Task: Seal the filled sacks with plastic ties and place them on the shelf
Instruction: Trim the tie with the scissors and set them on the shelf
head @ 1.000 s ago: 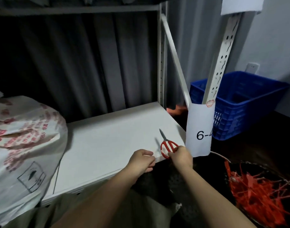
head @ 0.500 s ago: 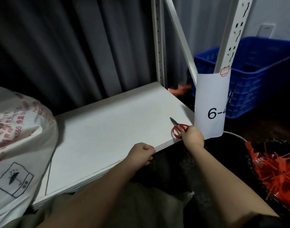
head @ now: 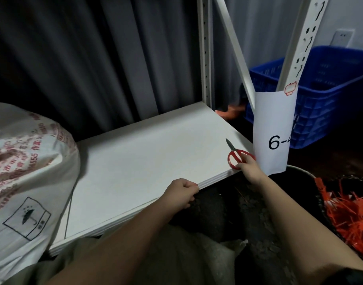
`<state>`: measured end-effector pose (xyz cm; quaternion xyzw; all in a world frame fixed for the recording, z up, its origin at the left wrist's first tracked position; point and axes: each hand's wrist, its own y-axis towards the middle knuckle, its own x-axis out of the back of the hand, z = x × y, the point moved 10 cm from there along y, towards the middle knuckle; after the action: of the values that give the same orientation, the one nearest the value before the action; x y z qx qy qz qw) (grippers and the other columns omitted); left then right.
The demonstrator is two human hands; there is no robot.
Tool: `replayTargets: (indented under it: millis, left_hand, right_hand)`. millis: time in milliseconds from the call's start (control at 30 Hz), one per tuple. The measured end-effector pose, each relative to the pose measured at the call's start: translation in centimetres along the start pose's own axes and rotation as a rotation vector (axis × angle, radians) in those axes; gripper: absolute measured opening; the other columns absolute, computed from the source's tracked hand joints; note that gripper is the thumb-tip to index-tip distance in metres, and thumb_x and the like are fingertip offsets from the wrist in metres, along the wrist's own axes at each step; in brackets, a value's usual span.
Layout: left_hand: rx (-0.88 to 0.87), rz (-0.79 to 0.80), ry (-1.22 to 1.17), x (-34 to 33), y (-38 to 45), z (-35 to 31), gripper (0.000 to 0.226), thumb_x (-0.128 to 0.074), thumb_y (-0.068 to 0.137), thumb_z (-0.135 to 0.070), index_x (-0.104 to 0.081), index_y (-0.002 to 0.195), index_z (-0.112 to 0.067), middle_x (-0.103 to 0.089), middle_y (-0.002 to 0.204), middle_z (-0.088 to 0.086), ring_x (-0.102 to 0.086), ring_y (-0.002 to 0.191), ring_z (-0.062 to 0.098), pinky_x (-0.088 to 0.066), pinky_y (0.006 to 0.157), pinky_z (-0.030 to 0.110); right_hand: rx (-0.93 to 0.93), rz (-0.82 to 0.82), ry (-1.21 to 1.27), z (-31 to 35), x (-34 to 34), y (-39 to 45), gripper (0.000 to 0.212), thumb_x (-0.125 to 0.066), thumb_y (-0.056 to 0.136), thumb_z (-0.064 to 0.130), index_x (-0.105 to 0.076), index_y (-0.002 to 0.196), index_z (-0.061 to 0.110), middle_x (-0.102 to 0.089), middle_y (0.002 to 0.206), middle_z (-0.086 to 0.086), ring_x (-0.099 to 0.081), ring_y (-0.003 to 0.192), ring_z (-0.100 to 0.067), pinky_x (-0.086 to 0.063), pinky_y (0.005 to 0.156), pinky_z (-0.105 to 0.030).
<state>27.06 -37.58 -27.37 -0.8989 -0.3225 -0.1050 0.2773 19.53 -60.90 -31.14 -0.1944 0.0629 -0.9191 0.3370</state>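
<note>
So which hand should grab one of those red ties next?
Probably the right hand: it is nearest the red plastic ties. It rests on the red scissors; the left hand is farther away.

Head view, close, angled down onto shelf (head: 147,153) front edge.

On the white paper label (head: 274,138) wrapped round the shelf's front upright (head: 300,44) I read "6-" in black, followed by a digit cut off at the paper's edge, likely a 4. A small red stamp sits at the label's top corner; I cannot read it. The white sack (head: 26,171) on the shelf (head: 145,161) carries red printed characters, too blurred for me to read except the digits "555". Lower on it I see a black boxed umbrella symbol with raindrops.
</note>
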Motion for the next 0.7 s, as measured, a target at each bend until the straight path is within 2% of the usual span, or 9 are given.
replayTargets:
  millis: [67, 133, 200, 267, 333, 433, 567, 633, 700]
  left_hand:
    - [0.005, 0.006, 0.016, 0.1, -0.3, 0.0, 0.015, -0.051, 0.091, -0.017, -0.052, 0.076, -0.020, -0.048, 0.077, -0.002, -0.051, 0.073, 0.010, -0.042, 0.062, 0.018]
    - [0.019, 0.017, 0.041, 0.3, -0.8, -0.2, 0.031, -0.049, 0.089, -0.015, -0.040, 0.060, -0.023, -0.039, 0.063, -0.005, -0.044, 0.055, 0.004, -0.039, 0.059, 0.017]
    - [0.018, 0.026, 0.057, 0.8, -1.8, -1.1, 0.033, -0.046, 0.086, -0.013, -0.032, 0.058, -0.023, -0.032, 0.062, -0.001, -0.038, 0.046, 0.003, -0.034, 0.054, 0.017]
    - [-0.002, 0.001, 0.042, 1.8, -3.3, -2.8, 0.020, -0.047, 0.085, -0.013, -0.038, 0.068, -0.019, -0.035, 0.075, 0.007, -0.044, 0.057, 0.011, -0.033, 0.058, 0.021]
    - [-0.007, -0.023, 0.030, 2.9, -5.4, -4.5, 0.006, -0.050, 0.087, -0.014, -0.046, 0.083, -0.017, -0.041, 0.086, 0.008, -0.047, 0.071, 0.020, -0.033, 0.058, 0.025]
    - [-0.028, -0.059, 0.042, 4.8, -10.1, -7.2, 0.002, -0.050, 0.091, -0.017, -0.051, 0.090, -0.015, -0.049, 0.093, 0.004, -0.053, 0.079, 0.020, -0.037, 0.062, 0.025]
    - [-0.036, -0.105, 0.113, 8.3, -17.9, -9.0, 0.012, -0.050, 0.093, -0.021, -0.057, 0.098, -0.012, -0.056, 0.100, 0.004, -0.057, 0.087, 0.020, -0.042, 0.070, 0.027]
    - [-0.041, -0.131, 0.119, 10.2, -21.8, -8.7, 0.013, -0.050, 0.093, -0.021, -0.057, 0.099, -0.012, -0.056, 0.101, 0.004, -0.056, 0.088, 0.020, -0.042, 0.071, 0.027]
    - [-0.031, -0.165, 0.117, 11.8, -25.3, -7.4, 0.011, -0.051, 0.092, -0.020, -0.057, 0.097, -0.012, -0.056, 0.099, 0.005, -0.055, 0.086, 0.020, -0.040, 0.070, 0.028]
  right_hand:
    - [0.005, -0.007, -0.073, -0.2, 0.0, -0.1, 0.042, -0.048, 0.089, -0.007, -0.045, 0.131, -0.005, -0.054, 0.115, -0.016, -0.053, 0.102, -0.030, -0.042, 0.092, -0.036]
    - [-0.008, -0.046, -0.222, -0.7, 0.3, -0.2, 0.043, -0.051, 0.091, 0.004, -0.047, 0.133, -0.004, -0.052, 0.126, -0.017, -0.052, 0.113, -0.033, -0.041, 0.097, -0.036]
    - [-0.021, -0.041, -0.385, -0.4, 0.5, -1.0, 0.038, -0.053, 0.092, 0.013, -0.054, 0.127, -0.001, -0.051, 0.131, -0.019, -0.050, 0.119, -0.035, -0.039, 0.101, -0.035]
    - [-0.011, 0.068, -0.494, 1.1, -0.6, -3.3, 0.031, -0.050, 0.094, 0.018, -0.060, 0.119, 0.003, -0.059, 0.124, -0.016, -0.056, 0.110, -0.031, -0.043, 0.089, -0.030]
    - [0.016, 0.199, -0.549, 3.2, -2.5, -6.6, 0.028, -0.048, 0.095, 0.020, -0.063, 0.113, 0.005, -0.064, 0.116, -0.014, -0.059, 0.098, -0.026, -0.042, 0.078, -0.025]
    - [0.129, 0.364, -0.722, 7.7, -5.8, -13.1, 0.027, -0.050, 0.092, 0.022, -0.064, 0.109, 0.006, -0.064, 0.117, -0.013, -0.059, 0.105, -0.026, -0.042, 0.083, -0.026]
    - [0.234, 0.559, -0.869, 13.4, -9.7, -23.2, 0.029, -0.053, 0.091, 0.022, -0.064, 0.113, 0.007, -0.064, 0.120, -0.010, -0.057, 0.112, -0.025, -0.043, 0.092, -0.029]
    - [0.291, 0.608, -0.905, 16.0, -10.8, -28.1, 0.030, -0.053, 0.091, 0.022, -0.064, 0.114, 0.007, -0.064, 0.120, -0.010, -0.057, 0.112, -0.026, -0.043, 0.090, -0.029]
    - [0.307, 0.630, -0.883, 17.4, -11.9, -32.4, 0.027, -0.053, 0.090, 0.021, -0.065, 0.110, 0.007, -0.067, 0.113, -0.011, -0.062, 0.104, -0.025, -0.045, 0.083, -0.028]
